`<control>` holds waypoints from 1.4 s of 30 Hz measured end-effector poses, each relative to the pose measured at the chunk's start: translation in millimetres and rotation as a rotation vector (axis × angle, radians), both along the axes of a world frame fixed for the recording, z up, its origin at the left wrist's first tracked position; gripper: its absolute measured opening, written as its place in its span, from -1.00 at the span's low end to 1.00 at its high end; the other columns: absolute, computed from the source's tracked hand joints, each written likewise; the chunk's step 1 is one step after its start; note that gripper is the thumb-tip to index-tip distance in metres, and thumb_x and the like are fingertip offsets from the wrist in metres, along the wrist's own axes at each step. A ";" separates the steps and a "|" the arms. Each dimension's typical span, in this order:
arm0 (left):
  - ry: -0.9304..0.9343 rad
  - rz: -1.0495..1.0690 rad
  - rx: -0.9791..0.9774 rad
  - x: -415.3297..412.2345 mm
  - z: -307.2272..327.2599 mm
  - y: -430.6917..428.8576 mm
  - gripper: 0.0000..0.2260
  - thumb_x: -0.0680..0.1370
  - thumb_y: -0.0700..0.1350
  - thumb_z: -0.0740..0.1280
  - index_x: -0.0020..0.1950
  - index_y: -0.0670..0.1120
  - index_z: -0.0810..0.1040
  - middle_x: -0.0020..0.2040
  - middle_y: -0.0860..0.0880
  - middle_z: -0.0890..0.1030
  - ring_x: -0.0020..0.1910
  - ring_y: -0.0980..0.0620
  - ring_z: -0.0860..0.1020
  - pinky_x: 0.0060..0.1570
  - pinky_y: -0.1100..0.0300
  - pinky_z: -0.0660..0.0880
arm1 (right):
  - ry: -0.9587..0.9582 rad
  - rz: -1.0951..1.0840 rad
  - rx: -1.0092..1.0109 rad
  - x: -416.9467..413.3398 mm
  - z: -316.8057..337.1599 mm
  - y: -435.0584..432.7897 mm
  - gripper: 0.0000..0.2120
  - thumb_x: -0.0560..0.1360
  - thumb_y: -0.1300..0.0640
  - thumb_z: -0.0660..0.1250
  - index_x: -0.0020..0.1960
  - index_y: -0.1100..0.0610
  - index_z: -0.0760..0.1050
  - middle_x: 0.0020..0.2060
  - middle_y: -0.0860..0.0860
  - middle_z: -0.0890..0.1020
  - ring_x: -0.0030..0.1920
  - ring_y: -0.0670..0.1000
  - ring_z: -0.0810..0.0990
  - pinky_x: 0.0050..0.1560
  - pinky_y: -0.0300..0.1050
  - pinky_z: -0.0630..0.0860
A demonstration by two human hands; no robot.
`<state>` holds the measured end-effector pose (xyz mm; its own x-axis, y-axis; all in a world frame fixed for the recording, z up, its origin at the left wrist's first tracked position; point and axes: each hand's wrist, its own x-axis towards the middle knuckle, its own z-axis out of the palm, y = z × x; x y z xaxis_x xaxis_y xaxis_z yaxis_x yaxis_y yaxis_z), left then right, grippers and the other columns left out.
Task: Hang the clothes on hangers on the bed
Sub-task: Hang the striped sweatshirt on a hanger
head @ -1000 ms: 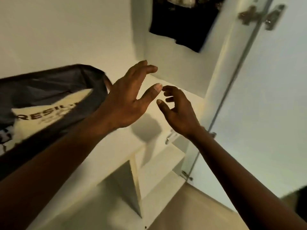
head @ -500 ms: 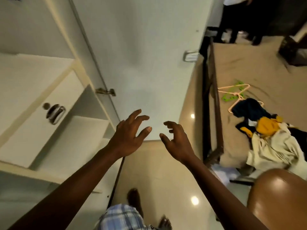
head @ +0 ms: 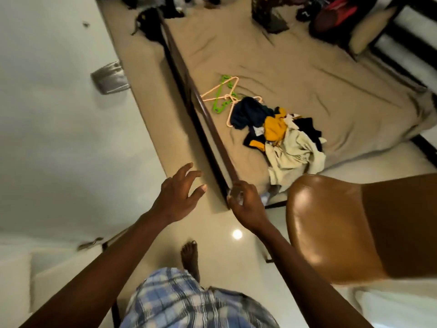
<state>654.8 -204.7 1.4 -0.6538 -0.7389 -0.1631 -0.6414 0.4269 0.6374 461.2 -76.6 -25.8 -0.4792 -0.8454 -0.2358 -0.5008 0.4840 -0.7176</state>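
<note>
While fingers of the left hand spread wide, holding nothing, those of the right hand curled loosely, empty — one clothes pile and three hangers lay by the bed rail edge.

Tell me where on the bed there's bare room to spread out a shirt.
The widest bare sheet lies beyond the clothes pile, up to the pillow and bags. A smaller patch sits between the hangers and the bags, along the wooden bed rail. It is crowded by the rail where hangers and pile overlap.
</note>
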 end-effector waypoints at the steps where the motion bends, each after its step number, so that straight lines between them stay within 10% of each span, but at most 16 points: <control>1: 0.011 -0.017 0.021 -9.1 -2.6 -12.2 -0.39 0.54 0.40 0.06 0.42 0.07 0.48 0.59 -0.03 0.32 0.41 -0.12 0.50 0.37 -0.26 0.39 | -0.005 -0.056 0.022 -5.5 0.7 -5.8 -0.55 0.52 -0.07 0.33 0.34 0.12 0.48 0.19 0.08 0.56 0.21 0.08 0.55 0.26 0.10 0.48; 7: 0.023 -0.142 0.065 -63.7 -18.0 -84.9 -0.39 0.53 0.36 0.12 0.44 0.03 0.48 0.58 -0.08 0.32 0.51 -0.10 0.38 0.40 -0.10 0.39 | -0.002 -0.234 0.060 -34.8 -15.9 -39.7 -0.60 0.50 -0.27 0.28 0.32 -0.27 0.35 0.28 -0.02 0.52 0.19 0.09 0.58 0.11 0.20 0.62; 16: 0.024 -0.258 0.067 -164.1 -43.7 -174.3 -0.62 0.63 0.08 0.35 0.44 0.07 0.46 0.61 -0.04 0.27 0.58 -0.03 0.28 0.41 -0.23 0.38 | -0.071 -0.347 0.110 -103.0 -44.5 -108.6 -0.50 0.44 -0.34 0.22 0.34 -0.26 0.35 0.33 -0.07 0.50 0.29 0.02 0.51 0.17 0.17 0.59; 21: -0.012 -0.277 0.111 -216.3 -52.1 -218.8 -0.62 0.63 0.02 0.36 0.45 0.03 0.47 0.57 -0.05 0.31 0.59 -0.01 0.26 0.47 -0.07 0.35 | -0.163 -0.427 0.057 -155.7 -58.1 -160.7 -0.62 0.60 0.04 0.39 0.39 0.05 0.45 0.29 0.07 0.51 0.20 -0.01 0.52 0.21 -0.03 0.53; 29: -0.136 -0.339 0.183 -295.8 -85.3 -276.3 -0.63 0.62 0.03 0.38 0.42 0.05 0.49 0.40 -0.01 0.49 0.36 -0.02 0.50 0.35 0.04 0.46 | -0.287 -0.543 0.093 -225.1 -94.8 -220.8 -0.66 0.58 0.11 0.41 0.32 0.08 0.48 0.22 0.10 0.52 0.19 0.00 0.51 0.23 0.00 0.51; 36: -0.267 -0.416 0.286 -382.9 -178.5 -312.0 -0.62 0.63 0.00 0.37 0.45 0.00 0.48 0.39 -0.04 0.52 0.35 -0.05 0.51 0.33 0.04 0.48 | -0.355 -0.652 0.293 -298.6 -161.0 -257.3 -0.55 0.56 0.07 0.44 0.39 0.12 0.43 0.28 0.13 0.56 0.20 0.09 0.59 0.05 -0.18 0.39; 42: -0.353 -0.755 0.018 -481.9 -293.8 -348.4 -0.40 0.61 0.06 0.34 0.61 0.00 0.23 0.59 -0.10 0.25 0.51 -0.15 0.31 0.34 -0.12 0.46 | -0.147 -0.590 0.415 -369.3 -239.4 -294.3 -0.31 0.52 0.05 0.44 0.56 0.04 0.22 0.43 0.12 0.39 0.28 0.22 0.55 0.17 0.13 0.55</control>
